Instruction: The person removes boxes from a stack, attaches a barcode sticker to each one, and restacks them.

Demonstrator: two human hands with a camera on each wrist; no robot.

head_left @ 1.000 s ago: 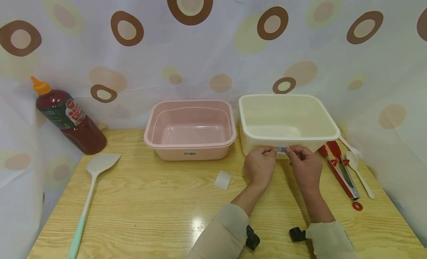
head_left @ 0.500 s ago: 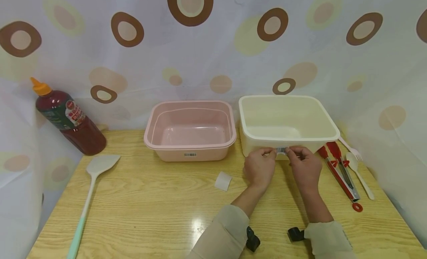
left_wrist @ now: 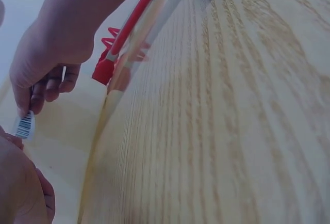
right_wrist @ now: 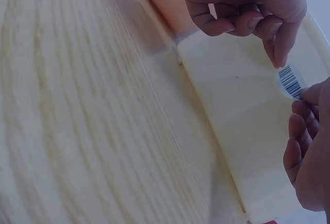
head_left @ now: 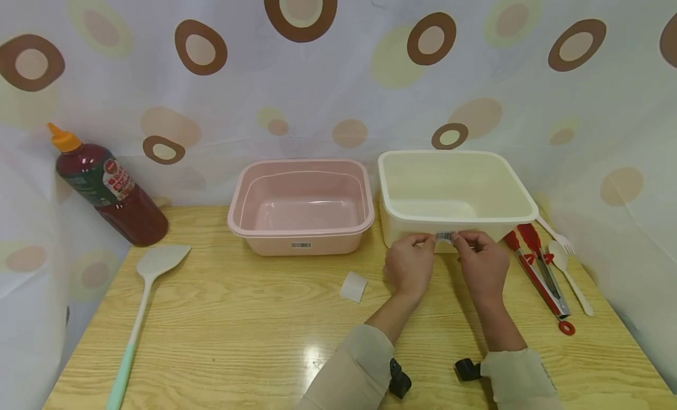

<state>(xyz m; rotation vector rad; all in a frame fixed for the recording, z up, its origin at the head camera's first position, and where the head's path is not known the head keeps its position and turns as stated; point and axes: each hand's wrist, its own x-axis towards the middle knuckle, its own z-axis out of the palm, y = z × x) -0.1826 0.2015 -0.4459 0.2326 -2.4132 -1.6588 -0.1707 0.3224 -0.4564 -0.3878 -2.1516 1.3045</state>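
A small barcode sticker point(head_left: 443, 236) is stretched between both hands at the front wall of the cream plastic basin point(head_left: 394, 231). My left hand point(head_left: 409, 268) pinches its left end between thumb and forefinger, while my right hand point(head_left: 483, 269) pinches the opposite end. From the right wrist view, the sticker point(right_wrist: 290, 82) overlaps the basin wall, just below the rim, its edge bowed. In the left wrist view the same sticker point(left_wrist: 24, 125) appears between the two sets of fingertips.
Left of the cream basin stands a pink basin point(head_left: 301, 231) bearing its own barcode label. A square of backing paper point(head_left: 353, 286) lies in front. Red tongs point(head_left: 539, 275), a spoon point(head_left: 571, 275) and a fork point(head_left: 555, 234) lie right; a spatula point(head_left: 138, 304) and sauce bottle point(head_left: 113, 190) left.
The sticker bows slightly more between the fingertips and has shifted a touch left with the hands. Both pinches hold, and the other things stay in place.
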